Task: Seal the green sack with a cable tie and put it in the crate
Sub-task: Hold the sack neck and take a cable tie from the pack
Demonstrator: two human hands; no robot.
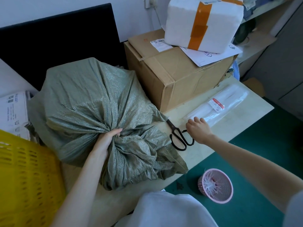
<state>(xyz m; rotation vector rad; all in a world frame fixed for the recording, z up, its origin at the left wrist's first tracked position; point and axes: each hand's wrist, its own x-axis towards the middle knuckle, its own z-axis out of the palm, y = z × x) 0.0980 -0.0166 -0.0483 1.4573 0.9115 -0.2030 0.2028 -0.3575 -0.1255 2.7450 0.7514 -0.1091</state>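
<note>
The green sack (91, 102) lies bulging on the pale table (229, 128), its mouth gathered into a twisted neck. The left hand (106, 141) is clenched around that neck, thumb over the bunched weave, with the loose mouth fabric spilling past the hand toward the table's near edge.

The right hand (199, 128) reaches out to the right of the sack, fingers curled down onto the near end of a clear plastic packet (218, 105) that lies flat on the table; whether it has actually pinched anything inside the packet cannot be told. Just beside this hand, between it and the sack, black scissors (179, 136) lie on the table, their blade tips touching the sack's edge and one handle loop passing under the wrist.

Behind the sack's right side stands a cardboard box (177, 79), touching or nearly touching the sack, with a white foam box (203, 23) taped in orange on top of it. To the left of the sack, at the frame's lower left, is the yellow crate (27, 174) with slotted walls. On the green floor below the table's edge, right of the sack, sits a pink basket (216, 185) holding white plastic strips.
</note>
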